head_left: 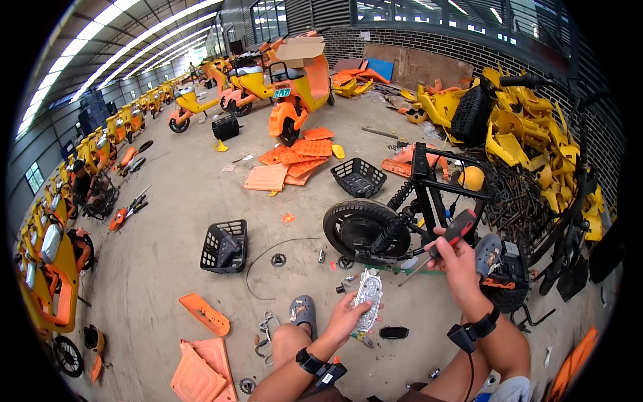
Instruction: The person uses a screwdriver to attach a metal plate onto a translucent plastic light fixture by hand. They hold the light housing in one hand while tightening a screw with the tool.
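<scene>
My left hand (345, 319) is closed around a clear, oblong scooter light (369, 293) with a silvery rim, its thumb lying on the lens. In my right hand (455, 261) a screwdriver (461, 228) with a red and black handle is gripped, its shaft slanting down left toward the floor. The screwdriver's tip is apart from the light. Just beyond my hands a stripped black scooter frame (429, 179) lies with its rear wheel (362, 231) facing me. A small black oval part (394, 332) rests on the floor beside the light.
A black basket (225, 246) holding a dark part sits to the left, another basket (359, 178) beyond the wheel. Orange panels (201, 372) lie near my left knee. Yellow panels (509, 137) pile up at the right wall. Scooters (305, 94) stand farther back; a person (87, 184) sits at far left.
</scene>
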Demonstrator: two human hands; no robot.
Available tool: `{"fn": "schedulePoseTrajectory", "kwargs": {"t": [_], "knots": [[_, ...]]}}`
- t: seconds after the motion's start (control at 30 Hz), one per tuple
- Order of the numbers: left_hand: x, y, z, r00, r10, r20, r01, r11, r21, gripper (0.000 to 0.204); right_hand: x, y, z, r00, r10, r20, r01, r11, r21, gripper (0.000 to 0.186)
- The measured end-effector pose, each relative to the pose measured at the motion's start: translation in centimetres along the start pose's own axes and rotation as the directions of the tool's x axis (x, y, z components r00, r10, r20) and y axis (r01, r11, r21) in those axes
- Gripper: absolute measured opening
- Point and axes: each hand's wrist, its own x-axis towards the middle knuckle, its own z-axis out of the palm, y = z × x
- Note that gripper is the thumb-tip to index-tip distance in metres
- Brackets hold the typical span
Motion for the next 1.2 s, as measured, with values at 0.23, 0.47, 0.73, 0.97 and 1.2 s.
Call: {"fn": "schedulePoseTrajectory", "kwargs": {"t": [0.23, 0.47, 0.73, 0.97, 1.2], "knots": [[0.3, 0.2, 1.2, 0.998, -0.006, -0.065, 0.009, 0.999, 0.051, 0.04, -1.2, 0.6, -0.1, 0.985, -0.083, 0.15, 0.064, 0.99, 0.126, 0.037], [1.0, -0.3, 1.7, 0.994, 0.089, -0.066, -0.079, 0.986, 0.148, 0.036, -1.8, 1.6, -1.1, 0.991, -0.047, 0.127, 0.037, 0.996, 0.079, 0.03], [0.8, -0.1, 2.2, 0.996, 0.034, -0.077, -0.028, 0.996, 0.088, 0.034, -2.2, 2.6, -1.1, 0.983, -0.081, 0.166, 0.059, 0.99, 0.129, 0.03], [0.7, 0.0, 2.2, 0.997, 0.034, -0.069, -0.027, 0.994, 0.103, 0.034, -2.3, 2.7, -0.5, 0.975, -0.072, 0.21, 0.046, 0.991, 0.128, 0.033], [0.8, 0.0, 2.1, 0.996, 0.056, -0.064, -0.047, 0.99, 0.131, 0.036, -2.5, 2.9, -0.3, 0.972, -0.073, 0.222, 0.075, 0.997, -0.004, 0.036]]}}
